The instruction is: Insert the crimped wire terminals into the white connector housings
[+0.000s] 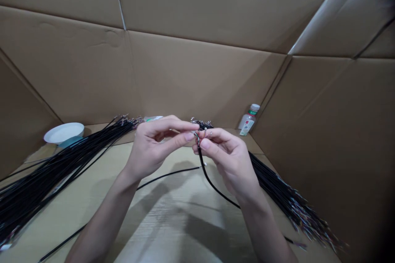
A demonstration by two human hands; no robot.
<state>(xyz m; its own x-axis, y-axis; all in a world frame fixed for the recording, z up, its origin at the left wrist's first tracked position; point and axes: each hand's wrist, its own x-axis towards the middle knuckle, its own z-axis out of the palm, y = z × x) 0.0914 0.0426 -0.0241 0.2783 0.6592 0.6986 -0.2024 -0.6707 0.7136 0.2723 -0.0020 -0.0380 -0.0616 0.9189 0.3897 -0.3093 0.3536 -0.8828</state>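
Observation:
Near the middle of the head view, both my hands meet at the stripped end of a black cable [207,177]. My right hand [226,156] pinches the cable just where its thin coloured wires come out of the sheath. The thumb and forefinger of my left hand [160,141] are closed on the thin wires [198,139] at the tip. From there the cable curves down and passes under my right forearm. A second black cable [168,173] lies on the table below my hands, its whitish end pointing right. Fine detail of the wire ends is too small to tell.
A large bundle of black cables [70,162] lies at the left, another bundle [284,193] at the right, both with frayed coloured wire ends. Behind the left one stands a white bowl [63,133]. A plastic bottle [248,120] leans in the right back corner. Cardboard walls [200,78] enclose the table.

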